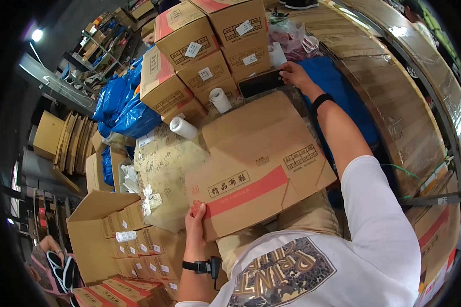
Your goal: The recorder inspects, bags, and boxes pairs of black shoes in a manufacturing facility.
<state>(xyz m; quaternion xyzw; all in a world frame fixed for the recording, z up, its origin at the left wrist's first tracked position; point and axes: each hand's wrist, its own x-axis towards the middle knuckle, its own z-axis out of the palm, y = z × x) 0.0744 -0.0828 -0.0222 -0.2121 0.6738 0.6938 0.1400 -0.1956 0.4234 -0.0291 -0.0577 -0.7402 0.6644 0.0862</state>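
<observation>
A flattened brown carton (251, 158) with a red band and dark print lies tilted across my lap and the work surface. My left hand (195, 221) grips its near left edge, thumb on top. Beyond its far right corner, my right hand (296, 77) has its fingers drawn together beside a dark, flat rectangular thing (261, 83) and a white slip (277, 55). What those fingertips hold, if anything, I cannot make out. Two white label rolls, one upright (219, 100) and one on its side (183, 128), sit past the carton's far left edge.
Stacked labelled boxes (205, 46) rise at the far side. Blue plastic bags (125, 102) lie to their left. At lower left, a large open carton (95, 233) holds several small boxes and a white roll (126, 236). Long wrapped cartons (394, 92) line the right.
</observation>
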